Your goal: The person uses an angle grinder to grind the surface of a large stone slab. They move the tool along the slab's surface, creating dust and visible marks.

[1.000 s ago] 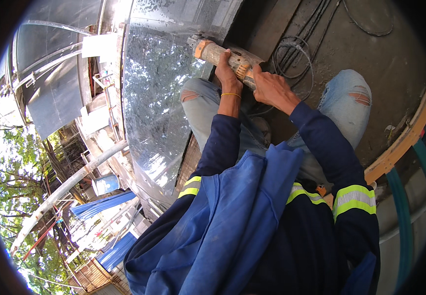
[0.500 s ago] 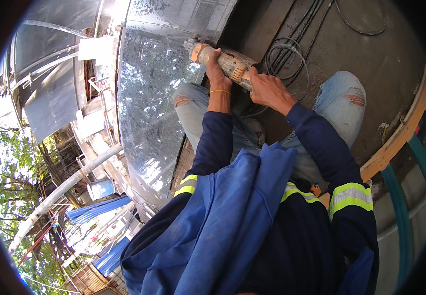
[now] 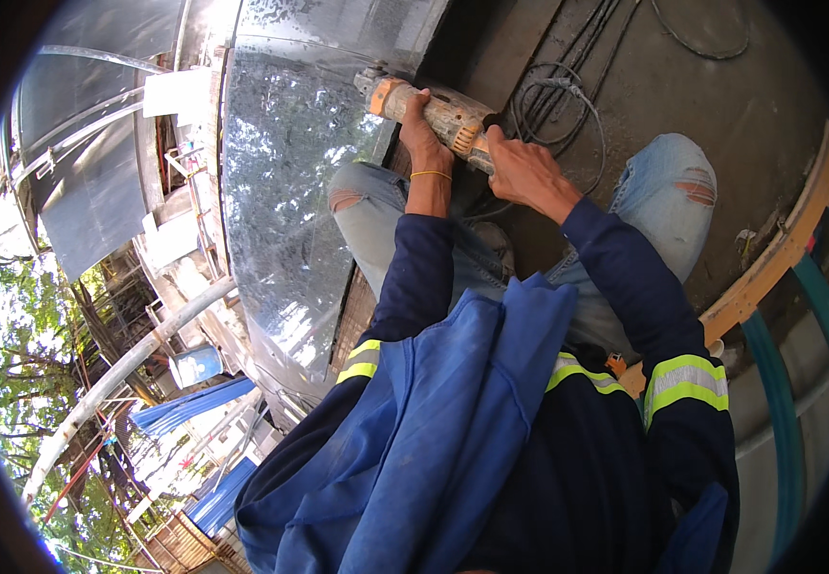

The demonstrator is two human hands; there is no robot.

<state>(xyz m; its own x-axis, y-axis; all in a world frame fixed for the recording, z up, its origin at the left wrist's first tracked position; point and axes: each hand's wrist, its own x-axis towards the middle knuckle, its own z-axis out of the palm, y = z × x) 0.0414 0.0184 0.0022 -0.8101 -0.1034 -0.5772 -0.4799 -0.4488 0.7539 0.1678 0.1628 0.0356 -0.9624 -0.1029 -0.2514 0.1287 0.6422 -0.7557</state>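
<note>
Head view: looking down over the wearer's chest, both arms reaching toward the upper middle.
Power tool: a dusty, beige-grey power tool (image 3: 448,121) with orange parts, lying slantwise between the hands above the left thigh; its metal head (image 3: 368,82) points up and left, over the edge zone of the glossy panel (image 3: 285,182). Whether head and panel touch, I cannot tell.
Left hand: the left hand (image 3: 421,141) has its fingers closed around the front of the tool's body, just behind the orange collar; a thin yellow band (image 3: 431,174) circles the wrist.
Right hand: the right hand (image 3: 527,174) grips the rear end of the tool, fingers wrapped around it.
Clothing: dark blue sleeves with yellow-and-silver bands (image 3: 688,386), a blue cloth (image 3: 453,383) draped down the front, pale jeans (image 3: 658,215) torn at both knees.
Floor: dark cables (image 3: 582,91), partly looped, lie on the grey floor (image 3: 692,100) beyond the right hand.
Right edge: a curved wooden strip (image 3: 789,251), with teal bars (image 3: 776,411) beside it.
Left background: a pale pipe (image 3: 128,352), a blue bucket (image 3: 196,365) and green foliage (image 3: 13,335).
</note>
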